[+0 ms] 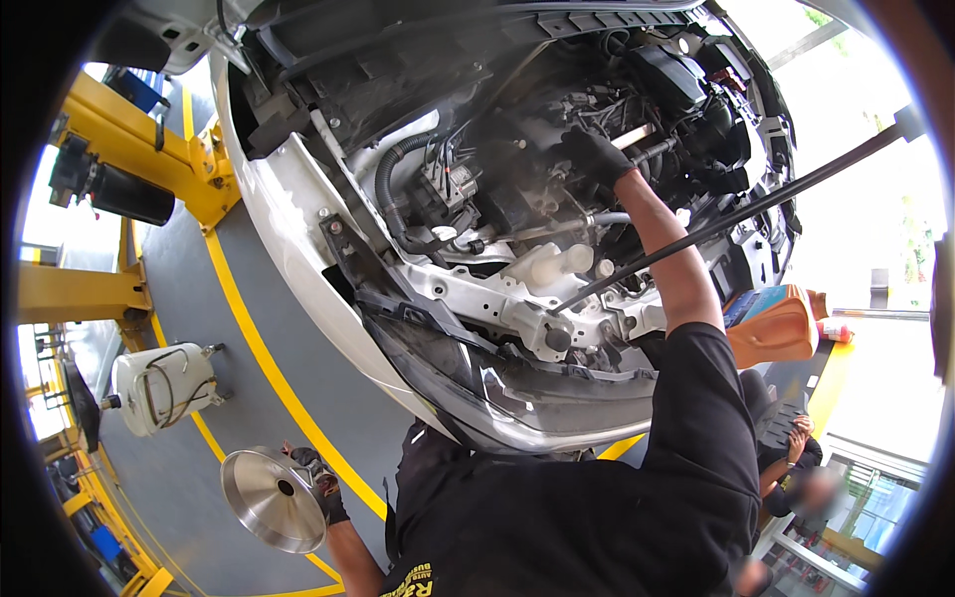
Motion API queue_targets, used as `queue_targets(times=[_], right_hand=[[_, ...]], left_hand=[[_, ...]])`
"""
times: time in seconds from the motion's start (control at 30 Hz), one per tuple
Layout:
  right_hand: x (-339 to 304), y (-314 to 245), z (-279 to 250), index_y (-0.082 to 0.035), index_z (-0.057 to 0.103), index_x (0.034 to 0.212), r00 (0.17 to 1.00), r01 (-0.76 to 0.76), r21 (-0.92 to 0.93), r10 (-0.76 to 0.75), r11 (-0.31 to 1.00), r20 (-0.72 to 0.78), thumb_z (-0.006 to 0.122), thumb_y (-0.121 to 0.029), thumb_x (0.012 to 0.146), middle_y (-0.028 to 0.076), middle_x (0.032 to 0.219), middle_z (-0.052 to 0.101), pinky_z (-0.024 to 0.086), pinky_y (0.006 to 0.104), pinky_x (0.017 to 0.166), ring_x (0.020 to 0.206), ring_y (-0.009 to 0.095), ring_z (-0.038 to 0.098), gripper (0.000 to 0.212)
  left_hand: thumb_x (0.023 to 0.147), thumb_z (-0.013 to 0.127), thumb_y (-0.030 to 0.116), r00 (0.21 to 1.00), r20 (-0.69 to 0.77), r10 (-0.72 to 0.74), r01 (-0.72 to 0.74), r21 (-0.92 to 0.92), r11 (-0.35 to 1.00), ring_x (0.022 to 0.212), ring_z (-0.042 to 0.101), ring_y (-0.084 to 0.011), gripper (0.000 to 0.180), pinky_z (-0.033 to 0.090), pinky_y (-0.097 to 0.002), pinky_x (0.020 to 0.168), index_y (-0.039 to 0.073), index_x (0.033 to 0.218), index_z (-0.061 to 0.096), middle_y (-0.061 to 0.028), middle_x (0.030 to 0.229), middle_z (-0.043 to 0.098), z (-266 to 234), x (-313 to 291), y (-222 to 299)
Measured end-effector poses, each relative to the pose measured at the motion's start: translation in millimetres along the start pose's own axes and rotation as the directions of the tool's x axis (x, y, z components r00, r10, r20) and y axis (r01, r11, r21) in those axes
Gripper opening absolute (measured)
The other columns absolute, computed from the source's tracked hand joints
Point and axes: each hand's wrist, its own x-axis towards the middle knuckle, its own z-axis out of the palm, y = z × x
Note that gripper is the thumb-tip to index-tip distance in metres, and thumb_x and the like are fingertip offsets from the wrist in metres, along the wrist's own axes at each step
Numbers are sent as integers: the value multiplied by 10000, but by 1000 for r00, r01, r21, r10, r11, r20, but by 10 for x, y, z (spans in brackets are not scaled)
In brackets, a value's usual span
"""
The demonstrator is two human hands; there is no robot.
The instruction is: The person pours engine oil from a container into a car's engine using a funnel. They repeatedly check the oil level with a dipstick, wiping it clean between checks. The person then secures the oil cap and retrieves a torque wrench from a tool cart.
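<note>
My left hand (323,486), in a dark glove with bare fingertips, is closed on the side of a wide stainless steel funnel (261,497). The funnel is tilted, and a dark hole shows at its centre. It hangs out to the left, apart from the car. My right hand (595,157), in a black glove, reaches over the front of the car into the engine bay (537,199). It is close to the engine's hoses and wiring. Its fingers blend into the dark, blurred parts there, so their grip is hidden.
A slanting hood prop rod (736,214) passes by my right forearm. An orange jug (781,328) stands at the car's front right. Nearby, a crouching person (796,468) holds a dark panel. Yellow lift posts (149,139) and a pale tank (164,388) are on the left.
</note>
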Motion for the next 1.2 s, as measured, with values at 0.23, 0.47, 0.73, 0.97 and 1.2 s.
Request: queue_targets(times=[0.23,0.47,0.73,0.97,1.2], right_hand=[[197,-195,-41,-66,790,1042,920,-324,-182,354,928,169,627,-534,939,185,1071,759,549,462,903,1028,371,720,506],[166,587,479,-121,730,1203,836,-483,-103,493,870,241,600,-445,939,183,1192,726,549,477,907,1074,377,706,438],[176,43,177,-366,682,1255,943,-29,-372,149,928,298,740,-320,863,100,1091,714,578,446,875,1044,304,721,399],[-146,1140,584,-142,761,1216,794,-530,-199,565,824,226,696,-618,822,170,1268,711,514,456,1014,1186,355,668,622],[369,-213,-151,-237,758,1161,914,-217,-301,302,929,273,646,-483,931,129,1147,726,554,469,920,1105,338,693,354]], left_hand=[[1054,548,391,999,19,32,-33,45,998,741,439,-113,250,392,-306,623,152,1109,594,19,929,448,-210,-50,82],[1059,535,388,1000,1,-31,31,60,998,784,439,-120,257,393,-315,657,148,1138,579,10,968,445,-345,106,34],[1065,520,384,999,-31,23,-20,87,996,833,440,-129,267,393,-326,696,143,1171,560,-1,1012,443,-363,-15,69],[1069,506,381,991,-40,-127,130,92,987,876,441,-136,278,394,-336,731,138,1200,545,-11,1050,441,-318,540,-45],[1074,493,378,1000,-18,-24,27,171,985,919,442,-144,291,394,-345,765,134,1229,529,-20,1089,438,-160,225,-23]])
